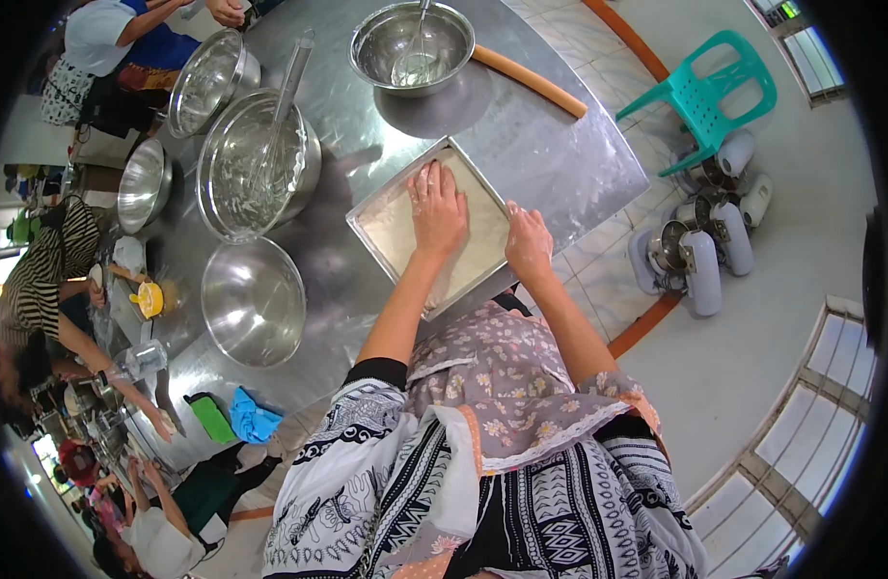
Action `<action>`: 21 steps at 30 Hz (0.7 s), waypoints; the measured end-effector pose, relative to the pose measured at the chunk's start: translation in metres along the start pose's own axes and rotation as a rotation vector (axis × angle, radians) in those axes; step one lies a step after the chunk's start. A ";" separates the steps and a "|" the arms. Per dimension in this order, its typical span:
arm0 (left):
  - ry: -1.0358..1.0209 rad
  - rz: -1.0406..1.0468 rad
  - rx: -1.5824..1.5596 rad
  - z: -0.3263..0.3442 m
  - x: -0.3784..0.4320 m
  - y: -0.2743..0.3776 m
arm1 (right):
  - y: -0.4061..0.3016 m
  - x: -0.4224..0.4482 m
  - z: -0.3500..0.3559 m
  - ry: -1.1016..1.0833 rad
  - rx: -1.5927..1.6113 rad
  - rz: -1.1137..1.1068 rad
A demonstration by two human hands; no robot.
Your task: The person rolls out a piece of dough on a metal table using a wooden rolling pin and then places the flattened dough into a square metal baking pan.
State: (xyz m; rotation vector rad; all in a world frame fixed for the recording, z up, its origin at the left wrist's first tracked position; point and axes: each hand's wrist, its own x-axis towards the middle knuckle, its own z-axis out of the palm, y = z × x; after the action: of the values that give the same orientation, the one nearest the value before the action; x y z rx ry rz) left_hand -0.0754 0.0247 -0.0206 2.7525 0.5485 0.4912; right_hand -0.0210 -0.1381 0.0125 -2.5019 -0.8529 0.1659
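A square metal baking pan [384, 247] lies at an angle near the table's edge, right before me. Its bottom bears a pale, flat layer [467, 247]; whether that is dough or lining paper I cannot tell. My left hand [439, 217] rests palm down inside the pan on this layer, its fingers a little apart and dusted white. At the pan's right corner, my right hand [528, 242] grips the rim, with white smears on its fingers.
Steel bowls [253, 302] line the left side; a larger one [310, 166] holds a whisk [274, 145]. Beyond the pan are a bowl with a whisk [413, 89] and a wooden rolling pin [530, 81]. Stand mixers [703, 271] and a green chair [704, 94] stand right. People work at left.
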 end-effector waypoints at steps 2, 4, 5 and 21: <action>0.028 0.030 0.024 -0.001 0.004 0.000 | 0.001 0.000 0.001 -0.003 0.001 0.003; 0.041 0.043 0.039 -0.001 0.004 0.001 | 0.001 0.000 0.001 0.005 -0.003 0.002; 0.043 0.044 0.043 -0.001 0.005 0.002 | 0.002 0.000 0.002 0.009 -0.005 0.002; -0.117 -0.151 -0.004 -0.023 0.005 -0.003 | 0.013 0.062 -0.029 0.033 -0.083 -0.195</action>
State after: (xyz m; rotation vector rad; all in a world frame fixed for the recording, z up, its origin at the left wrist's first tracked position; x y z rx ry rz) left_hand -0.0810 0.0342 0.0003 2.6886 0.7183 0.2930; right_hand 0.0432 -0.1219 0.0341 -2.4715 -1.1033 0.0233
